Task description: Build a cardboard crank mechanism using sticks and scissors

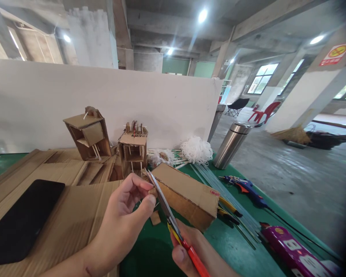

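Lying on the green table [145,252], a cardboard box [184,186] sits just far of both hands. The left hand [128,213], near centre, pinches narrowly; the right hand [200,242], to its right, grips red-handled scissors [165,204], blades right beside the small cardboard piece [153,191] between the left thumb and fingers.

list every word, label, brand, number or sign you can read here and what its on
No words or numbers read clearly.
Sign on the pillar: crossed-out circle symbol; lettering below too blurred.
Long cardboard box: red mark, too small to read.
Cardboard model at centre: dark print on top, too small.
Purple object: round yellow label, unreadable.
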The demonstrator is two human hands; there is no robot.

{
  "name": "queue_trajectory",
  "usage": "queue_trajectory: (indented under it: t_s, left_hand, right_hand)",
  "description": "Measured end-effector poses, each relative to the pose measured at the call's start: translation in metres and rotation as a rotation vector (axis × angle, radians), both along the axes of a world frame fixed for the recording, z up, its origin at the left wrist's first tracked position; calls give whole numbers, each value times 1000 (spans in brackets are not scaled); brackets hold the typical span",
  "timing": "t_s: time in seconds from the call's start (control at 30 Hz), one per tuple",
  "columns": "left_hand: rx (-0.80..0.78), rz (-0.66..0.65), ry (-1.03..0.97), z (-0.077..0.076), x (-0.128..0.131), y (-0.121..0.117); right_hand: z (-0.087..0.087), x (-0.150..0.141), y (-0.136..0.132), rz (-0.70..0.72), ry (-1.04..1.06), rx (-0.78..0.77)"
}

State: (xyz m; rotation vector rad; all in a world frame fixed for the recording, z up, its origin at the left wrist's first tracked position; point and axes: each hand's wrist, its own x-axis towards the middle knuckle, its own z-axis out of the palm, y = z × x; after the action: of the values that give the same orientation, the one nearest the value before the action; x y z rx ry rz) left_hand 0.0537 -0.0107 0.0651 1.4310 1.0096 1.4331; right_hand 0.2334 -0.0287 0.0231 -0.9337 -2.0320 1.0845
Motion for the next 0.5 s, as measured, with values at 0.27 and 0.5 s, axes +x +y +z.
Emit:
queue_trajectory:
  t_s: [0.27,0.5]
  left_hand:
    - [30,31,16,-1,1,-1]
    - [44,66,35,-3,-1,1]
  right_hand:
    - [-2,-1,2,13,-15,-13]
    - [1,0,1,10,-47,-70]
